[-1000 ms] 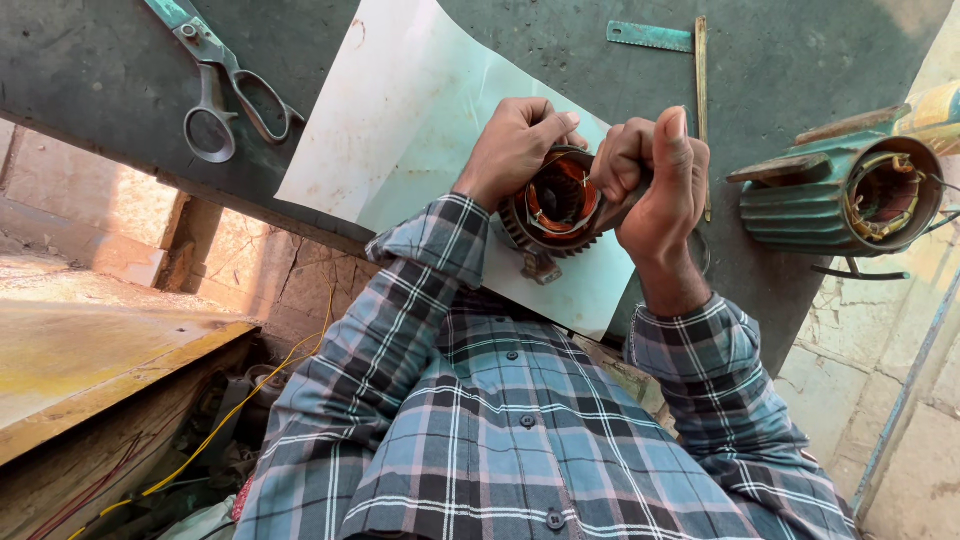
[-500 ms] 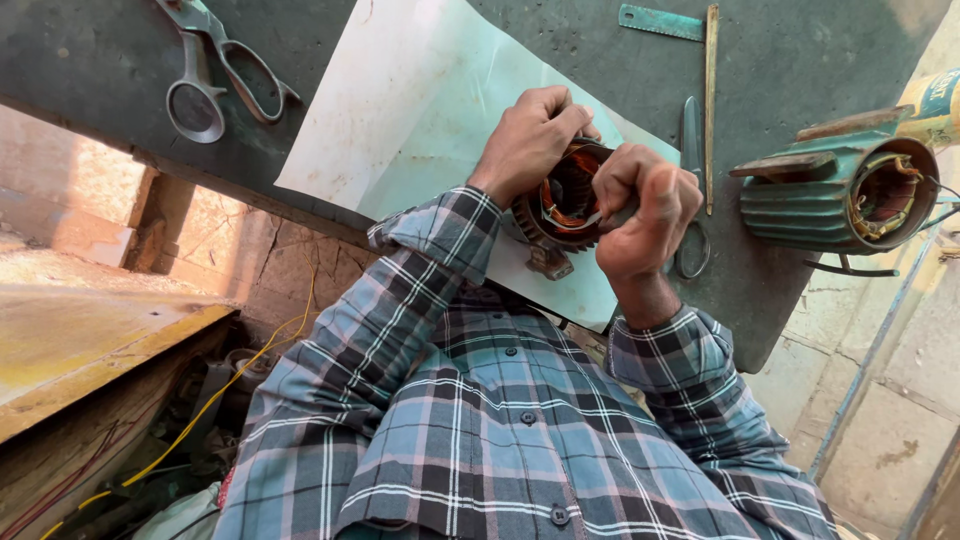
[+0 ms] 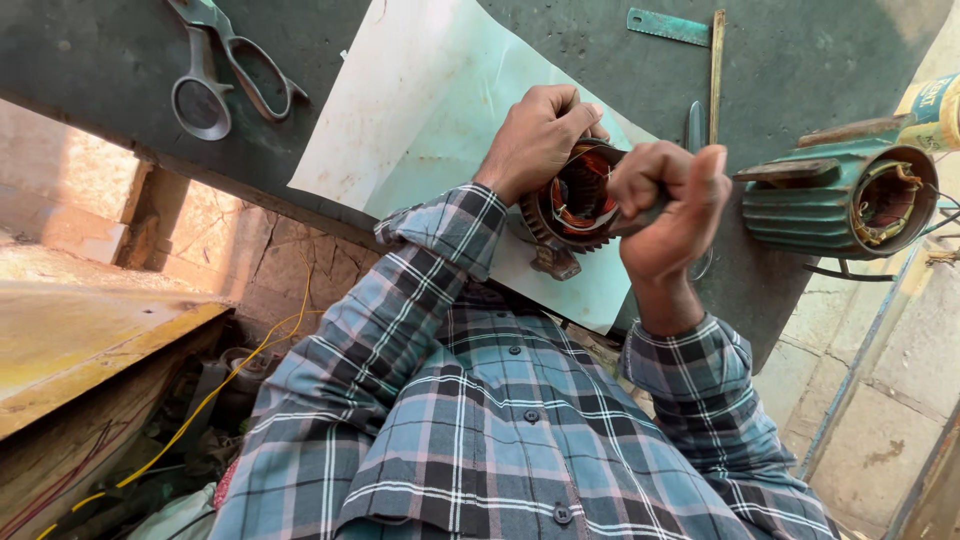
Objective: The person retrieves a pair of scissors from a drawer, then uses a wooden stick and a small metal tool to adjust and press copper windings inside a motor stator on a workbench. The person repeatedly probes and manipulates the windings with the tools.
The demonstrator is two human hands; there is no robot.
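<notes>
A small dark finned motor stator (image 3: 572,208) with copper windings inside rests on a pale sheet (image 3: 420,110) at the edge of a dark workbench (image 3: 90,60). My left hand (image 3: 535,140) grips the stator's rim from above. My right hand (image 3: 668,205) is clenched in a fist at the stator's open side, around what looks like a thin dark tool that reaches into the windings. The tool's tip is hidden. My plaid shirt sleeves fill the lower part of the view.
A larger green finned motor housing (image 3: 830,200) lies to the right. Big scissors (image 3: 225,70) lie at the upper left of the bench. A green ruler (image 3: 668,27) and a thin metal strip (image 3: 716,70) lie at the back. Yellow wire (image 3: 215,395) trails below the bench.
My right hand has gone from open fingers pressed on the stator to a closed fist beside it. My left hand has stayed on the rim. The view has shifted a little.
</notes>
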